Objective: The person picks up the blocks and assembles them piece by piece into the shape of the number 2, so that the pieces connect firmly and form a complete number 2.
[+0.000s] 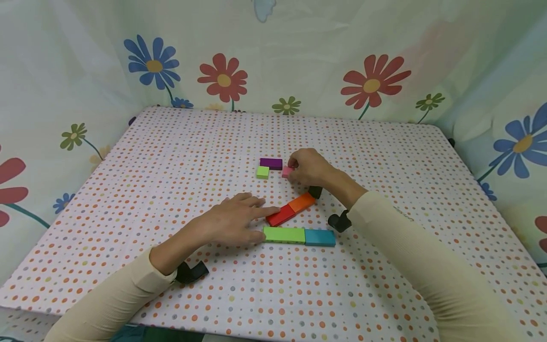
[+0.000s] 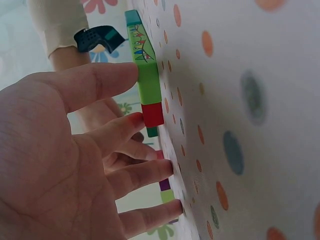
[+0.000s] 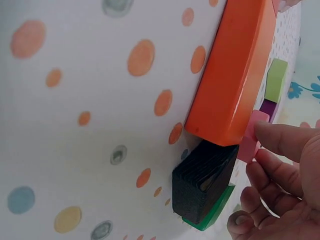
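Note:
My left hand (image 1: 232, 221) lies low over the table with its fingers spread. Its index fingertip touches the red block (image 1: 280, 215), and its thumb touches the left end of the long lime block (image 1: 284, 234). A teal block (image 1: 320, 237) continues that lime block on the right. Farther back, my right hand (image 1: 310, 167) pinches a small pink block (image 3: 248, 142) between thumb and fingers. Just left of it are a purple block (image 1: 271, 164) and a small lime block (image 1: 262, 172). An orange block (image 1: 302, 203) adjoins the red one in a slanted row.
Against the orange block's far end stands a black piece (image 3: 202, 182), partly hiding a green block (image 3: 212, 212). The dotted tablecloth (image 1: 192, 152) covers the table, and a flowered curtain (image 1: 299, 38) hangs behind. Each wrist carries a black mount (image 1: 192, 273).

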Motion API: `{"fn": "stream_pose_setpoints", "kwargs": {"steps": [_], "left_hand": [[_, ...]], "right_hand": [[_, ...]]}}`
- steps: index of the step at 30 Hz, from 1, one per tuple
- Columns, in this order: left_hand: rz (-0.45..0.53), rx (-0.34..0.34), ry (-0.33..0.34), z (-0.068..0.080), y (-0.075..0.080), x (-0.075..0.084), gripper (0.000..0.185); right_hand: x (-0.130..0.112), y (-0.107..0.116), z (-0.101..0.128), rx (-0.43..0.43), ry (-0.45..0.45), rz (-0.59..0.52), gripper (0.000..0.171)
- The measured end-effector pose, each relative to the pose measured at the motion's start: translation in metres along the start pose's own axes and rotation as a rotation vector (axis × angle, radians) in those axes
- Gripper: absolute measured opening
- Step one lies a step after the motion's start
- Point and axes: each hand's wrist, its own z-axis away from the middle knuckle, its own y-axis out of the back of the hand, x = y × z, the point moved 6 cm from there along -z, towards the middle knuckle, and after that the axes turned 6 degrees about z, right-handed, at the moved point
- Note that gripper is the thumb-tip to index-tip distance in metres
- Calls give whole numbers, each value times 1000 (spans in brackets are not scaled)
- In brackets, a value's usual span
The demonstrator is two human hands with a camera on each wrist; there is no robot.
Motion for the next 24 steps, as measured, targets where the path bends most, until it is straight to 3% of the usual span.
{"fn": "stream_pose_setpoints", "kwargs": {"steps": [17, 24], "left_hand": [[-3, -11, 19, 0, 1, 0, 65], [4, -14, 30, 0, 0, -2, 65]], "right_hand": [[1, 2, -3, 16, -26, -5, 33], [3, 1, -5, 19, -21, -15, 43]]}}
